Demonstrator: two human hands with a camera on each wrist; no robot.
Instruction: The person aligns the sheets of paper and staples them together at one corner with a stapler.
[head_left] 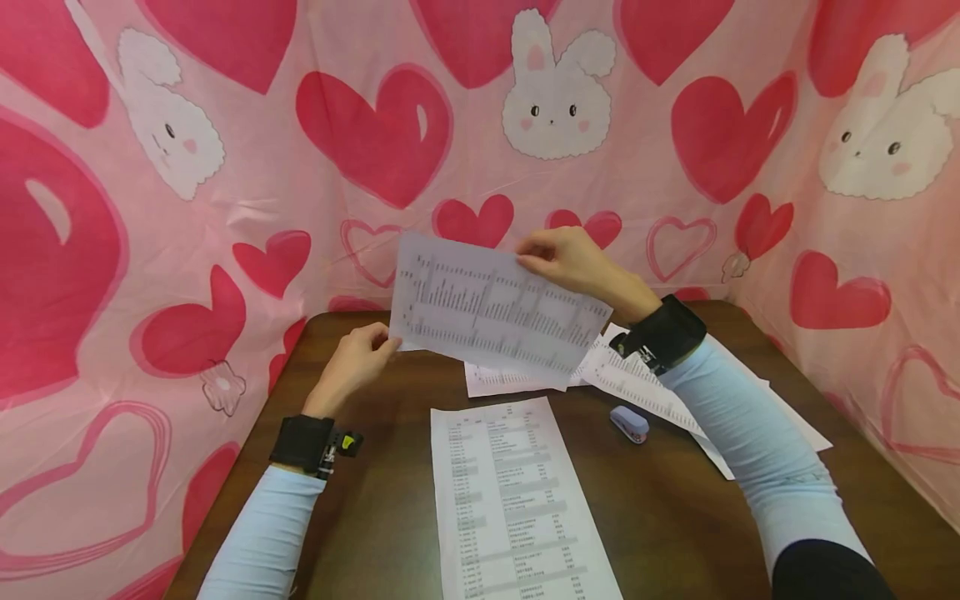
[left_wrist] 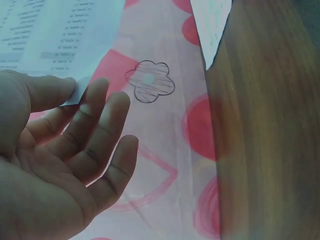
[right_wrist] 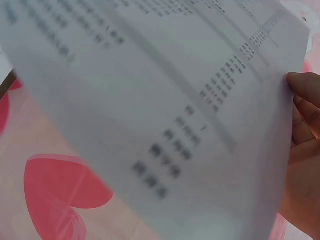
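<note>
Obscuring some paper (head_left: 495, 382) near stapler (head_left: 630, 424): held sheet (head_left: 498, 310)

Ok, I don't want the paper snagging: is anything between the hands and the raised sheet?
Nothing visible. The left hand pinches the raised sheet at its lower left corner, and the right hand holds its upper edge directly. The stapler lies on the table, apart from both.

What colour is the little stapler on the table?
The stapler is light bluish purple; the head view shows it best.
</note>
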